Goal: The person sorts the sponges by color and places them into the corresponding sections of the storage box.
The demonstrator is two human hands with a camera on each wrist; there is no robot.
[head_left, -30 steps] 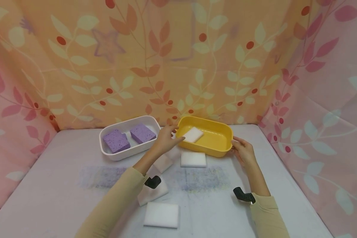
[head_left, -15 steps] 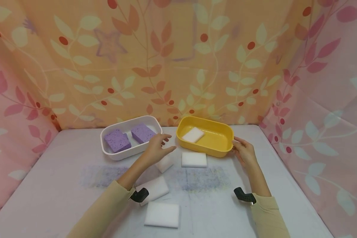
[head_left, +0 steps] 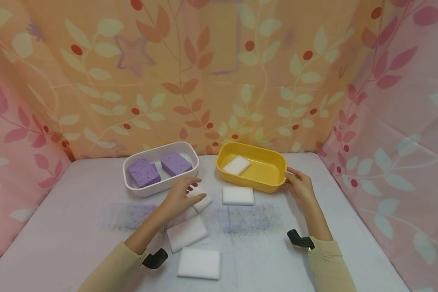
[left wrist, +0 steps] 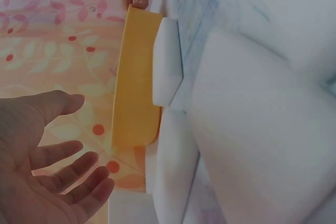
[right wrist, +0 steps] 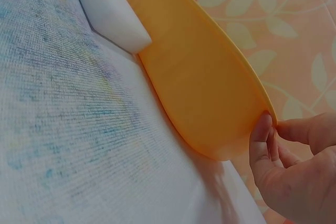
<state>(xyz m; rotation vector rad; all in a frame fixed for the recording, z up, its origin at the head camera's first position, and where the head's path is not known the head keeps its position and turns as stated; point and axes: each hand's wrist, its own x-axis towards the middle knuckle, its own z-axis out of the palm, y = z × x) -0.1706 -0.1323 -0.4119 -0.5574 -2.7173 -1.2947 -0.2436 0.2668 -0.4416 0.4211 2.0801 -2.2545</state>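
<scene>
My left hand (head_left: 178, 198) hovers in front of the white tray (head_left: 142, 192), fingers apart and holding nothing; it partly overlaps a white sponge (head_left: 203, 201) in the head view. In the left wrist view, that palm (left wrist: 31, 145) faces sideways with loosely bent fingers. At the right end of the yellow tray (head_left: 263, 174), my right hand (head_left: 301, 188) pinches the rim between thumb and fingers, as the right wrist view shows. One white sponge (head_left: 237, 165) lies inside the yellow tray. Purple sponges (head_left: 176, 163) lie in the white tray.
Just before the yellow tray lies another white sponge (head_left: 238, 196). Two more, a tilted white sponge (head_left: 187, 233) and a nearer white sponge (head_left: 198, 263), lie toward the front. A patterned curtain (head_left: 219, 81) stands behind the table (head_left: 270, 259), which has bluish smudges.
My left hand has drawn back from the yellow tray's left end, moving left and toward me, and uncovers the sponge inside. The right hand stays at the rim.
</scene>
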